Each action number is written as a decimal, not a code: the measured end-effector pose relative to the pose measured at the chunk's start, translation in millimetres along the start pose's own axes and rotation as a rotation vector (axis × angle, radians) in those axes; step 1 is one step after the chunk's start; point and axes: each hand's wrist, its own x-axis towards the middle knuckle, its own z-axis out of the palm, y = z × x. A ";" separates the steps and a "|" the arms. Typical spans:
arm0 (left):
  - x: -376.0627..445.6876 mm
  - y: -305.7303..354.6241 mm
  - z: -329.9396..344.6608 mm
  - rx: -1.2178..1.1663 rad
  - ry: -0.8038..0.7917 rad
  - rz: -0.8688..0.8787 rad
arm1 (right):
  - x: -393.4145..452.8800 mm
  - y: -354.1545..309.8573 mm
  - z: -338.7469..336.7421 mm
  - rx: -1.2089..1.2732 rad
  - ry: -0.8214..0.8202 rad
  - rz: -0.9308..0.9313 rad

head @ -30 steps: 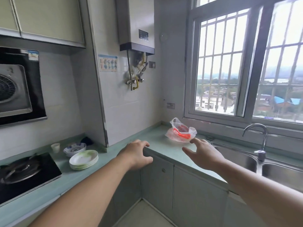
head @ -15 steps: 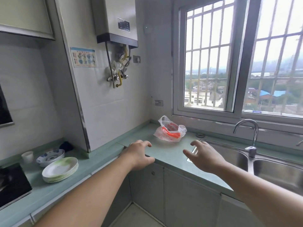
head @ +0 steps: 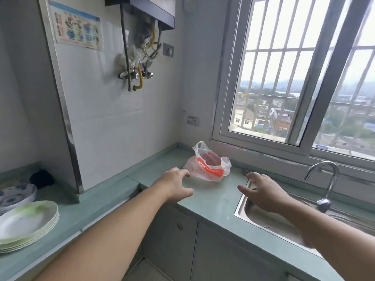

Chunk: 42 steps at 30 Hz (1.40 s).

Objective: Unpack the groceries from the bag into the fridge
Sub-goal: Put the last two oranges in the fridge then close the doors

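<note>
A clear plastic grocery bag (head: 209,165) with red print sits on the green countertop (head: 207,197) in the corner below the window, its mouth open upward. My left hand (head: 174,184) is stretched out with relaxed fingers, its fingertips just left of the bag and close to its edge. My right hand (head: 261,192) hovers open over the left rim of the sink, a short way right of the bag. Neither hand holds anything. No fridge is in view.
A steel sink (head: 284,218) with a curved tap (head: 324,179) lies to the right. Stacked plates (head: 26,224) and patterned bowls (head: 14,196) sit on the lower counter at left. A water heater's pipes (head: 138,72) hang on the wall. Cabinet doors (head: 203,250) are below.
The view has closed in on the corner and swung right, dropping the stove out of sight. Both hands have reached further toward the bag.
</note>
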 end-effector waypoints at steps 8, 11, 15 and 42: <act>105.2 -17.7 21.7 -0.028 -0.034 -0.004 | 105.2 8.6 33.4 0.028 -0.039 0.015; 146.6 -20.4 33.1 -0.032 -0.049 -0.033 | 155.9 22.1 45.7 0.085 -0.048 0.012; 213.4 -11.6 32.1 -0.039 -0.051 -0.060 | 233.5 42.3 52.3 0.187 -0.053 0.031; 593.7 -50.2 116.3 0.101 -0.321 0.196 | 534.3 64.4 133.7 0.140 -0.063 0.299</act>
